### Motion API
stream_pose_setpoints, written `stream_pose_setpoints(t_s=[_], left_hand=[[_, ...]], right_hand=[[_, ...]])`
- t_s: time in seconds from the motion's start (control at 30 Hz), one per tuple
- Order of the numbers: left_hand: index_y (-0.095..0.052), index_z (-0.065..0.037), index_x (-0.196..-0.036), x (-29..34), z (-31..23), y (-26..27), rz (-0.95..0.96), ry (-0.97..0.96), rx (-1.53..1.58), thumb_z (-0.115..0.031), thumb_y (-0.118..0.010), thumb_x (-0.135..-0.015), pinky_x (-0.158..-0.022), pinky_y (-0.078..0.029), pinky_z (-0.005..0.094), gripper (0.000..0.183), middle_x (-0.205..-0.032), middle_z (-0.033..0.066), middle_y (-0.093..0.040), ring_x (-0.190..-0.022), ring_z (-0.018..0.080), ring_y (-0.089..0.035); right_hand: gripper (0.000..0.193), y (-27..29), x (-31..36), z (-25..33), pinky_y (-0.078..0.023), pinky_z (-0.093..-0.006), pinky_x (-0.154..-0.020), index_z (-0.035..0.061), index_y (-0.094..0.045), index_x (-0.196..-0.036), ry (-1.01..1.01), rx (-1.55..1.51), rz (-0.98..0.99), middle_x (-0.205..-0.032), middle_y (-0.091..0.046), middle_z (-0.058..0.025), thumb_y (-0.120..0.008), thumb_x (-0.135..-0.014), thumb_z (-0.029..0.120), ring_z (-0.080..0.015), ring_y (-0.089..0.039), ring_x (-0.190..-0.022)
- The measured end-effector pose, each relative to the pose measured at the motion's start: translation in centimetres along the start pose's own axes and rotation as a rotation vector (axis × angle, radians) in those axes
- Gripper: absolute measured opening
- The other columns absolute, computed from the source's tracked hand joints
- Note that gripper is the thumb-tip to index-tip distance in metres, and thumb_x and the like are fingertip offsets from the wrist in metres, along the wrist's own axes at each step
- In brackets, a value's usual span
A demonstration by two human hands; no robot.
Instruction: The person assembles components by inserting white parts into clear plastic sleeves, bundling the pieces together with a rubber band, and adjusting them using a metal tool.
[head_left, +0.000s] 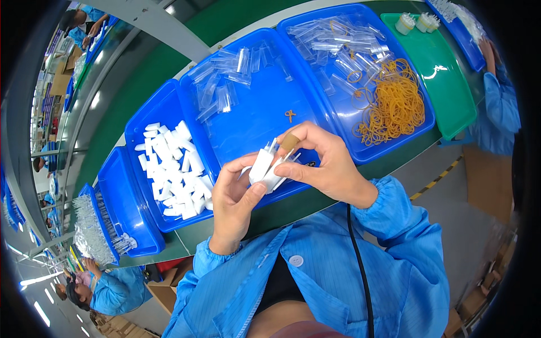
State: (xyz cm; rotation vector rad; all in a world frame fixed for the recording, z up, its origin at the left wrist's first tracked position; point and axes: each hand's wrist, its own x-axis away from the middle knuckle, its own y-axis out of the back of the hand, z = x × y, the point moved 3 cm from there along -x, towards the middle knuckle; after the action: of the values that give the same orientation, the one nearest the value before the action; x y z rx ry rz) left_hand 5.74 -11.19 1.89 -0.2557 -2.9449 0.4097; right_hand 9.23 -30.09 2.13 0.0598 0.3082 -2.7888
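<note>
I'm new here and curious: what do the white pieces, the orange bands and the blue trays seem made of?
White pieces: probably plastic, smooth, fairly matte, with crisp edges; foam possible.
Orange bands: likely rubber, dull; they lie in thin, tangled loops.
Blue trays: apparently moulded plastic, with glossy highlights along rounded rims.

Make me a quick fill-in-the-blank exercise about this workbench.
1. The rubber bands lie in a tray coloured ____.
2. The neighbouring tray immediately right of it is coloured ____.
3. The left hand and right hand hold white pieces; the brown finger wrap is on the ____ one.
4. The heaped white blocks lie to the ____ of both hands.

Missing words: blue; green; right; left.
</note>
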Motion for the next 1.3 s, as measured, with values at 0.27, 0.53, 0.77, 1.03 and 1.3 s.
stream_pose_setpoints(t_s=[0.27, 0.53, 0.77, 1.03, 1.3], left_hand=[[-0.053, 0.000, -0.123, -0.3, 0.5, -0.1, -0.059, 0.153, 0.147, -0.006, -0.066, -0.090, -0.106, -0.040, 0.0383, 0.036, -0.133, 0.0160, -0.053, -0.125, 0.0241, -0.051], [-0.056, 0.001, -0.119, -0.5, 0.0, -0.2, -0.056, -0.130, -0.123, 0.006, -0.066, -0.086, -0.103, -0.047, 0.0393, 0.035, -0.136, 0.0160, -0.045, -0.125, 0.0248, -0.050], [-0.056, 0.002, -0.118, -0.2, 0.2, -0.4, -0.045, -0.197, -0.220, 0.007, -0.067, -0.085, -0.102, -0.048, 0.0395, 0.035, -0.136, 0.0158, -0.043, -0.125, 0.0251, -0.050], [-0.057, 0.003, -0.117, -0.1, 0.7, 0.1, -0.105, -0.153, -0.200, 0.006, -0.067, -0.085, -0.103, -0.048, 0.0393, 0.034, -0.136, 0.0163, -0.044, -0.123, 0.0251, -0.052], [-0.057, 0.003, -0.117, -0.1, 0.1, -0.5, -0.082, -0.154, -0.153, 0.005, -0.068, -0.086, -0.102, -0.049, 0.0395, 0.033, -0.135, 0.0158, -0.045, -0.123, 0.0248, -0.052]], right_hand=[[0.014, 10.1, -2.8, 1.5, -0.045, -0.0412, -0.078, 0.0076, -0.068, -0.096, 0.418, 1.520, -0.333, -0.088, -0.066, -0.0089, -0.066, -0.083, 0.013, -0.0288, -0.060, -0.087], [0.025, 10.1, -2.8, 2.2, -0.047, -0.0370, -0.082, 0.0046, -0.063, -0.099, 0.350, 1.538, -0.252, -0.091, -0.064, -0.0079, -0.069, -0.075, 0.002, -0.0224, -0.062, -0.088], [0.039, 2.8, -0.9, 2.0, -0.051, -0.0300, -0.087, 0.0000, -0.052, -0.123, 0.171, 0.168, -0.315, -0.112, -0.063, -0.0103, -0.067, -0.086, 0.001, -0.0163, -0.063, -0.098], [0.035, 5.1, -0.4, 1.0, -0.050, -0.0292, -0.084, 0.0000, -0.057, -0.121, -0.013, 0.126, -0.356, -0.103, -0.066, -0.0092, -0.068, -0.091, 0.012, -0.0150, -0.064, -0.096], [0.043, 1.4, -0.8, 0.0, -0.049, -0.0298, -0.091, -0.0004, -0.052, -0.132, -0.108, -0.218, -0.313, -0.100, -0.067, -0.0088, -0.063, -0.096, 0.018, -0.0142, -0.063, -0.097]])
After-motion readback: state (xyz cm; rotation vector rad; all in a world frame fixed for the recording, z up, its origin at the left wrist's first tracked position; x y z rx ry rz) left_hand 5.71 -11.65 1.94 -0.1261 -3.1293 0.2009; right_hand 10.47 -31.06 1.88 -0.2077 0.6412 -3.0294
